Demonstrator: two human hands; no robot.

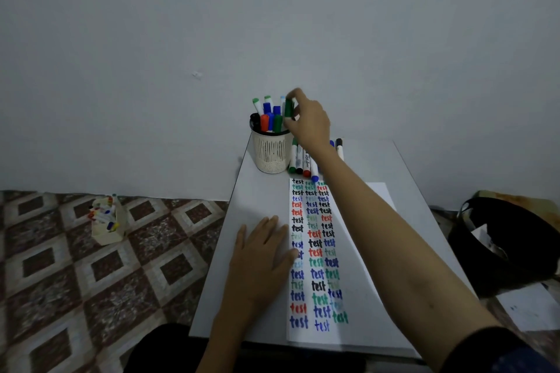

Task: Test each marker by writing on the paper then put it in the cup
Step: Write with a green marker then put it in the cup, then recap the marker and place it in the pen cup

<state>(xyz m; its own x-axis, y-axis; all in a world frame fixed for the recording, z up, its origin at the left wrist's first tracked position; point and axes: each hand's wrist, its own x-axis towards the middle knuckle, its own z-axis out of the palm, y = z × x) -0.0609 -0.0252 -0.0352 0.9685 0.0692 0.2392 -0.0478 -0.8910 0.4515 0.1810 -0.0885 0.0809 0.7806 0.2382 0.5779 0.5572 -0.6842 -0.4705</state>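
Markers with white barrels and coloured caps: most stand in the cup, some lie beside it, and one is in hand.

Surface: one small pale grey tabletop (263, 191), its far edge against a plain pale wall (272, 24). The floor (60, 266) to the left is brown and cream diamond-pattern tile, and one cream box (107, 230) of further markers stands on it. Right of the table are one black bag-like object (500, 245) and one white sheet (527, 306) on the floor.

Count:
- Cream perforated plastic cup (269, 151): one, at the far left corner of the table. At least nine marker ends show in it (green, blue, red, black, one pale blue).
- Loose markers (303, 160): six counted, lying on the table just right of the cup. Four lie side by side with green, black, red and blue ends. Two more (blue, black) lie farther right, partly hidden behind the forearm.
- Dark green marker (289, 107): one, upright above the cup's right rim.
- White sheet of paper (357, 330): one, lengthwise on the near half of the table, with three columns of the word "test" in black, green, red and blue.

Hands: two, well apart. The right hand (309, 121) reaches far and pinches the dark green marker between thumb and fingertips. The left hand (263, 248) lies flat, palm down, fingers straight, with its fingertips on the paper's left edge.
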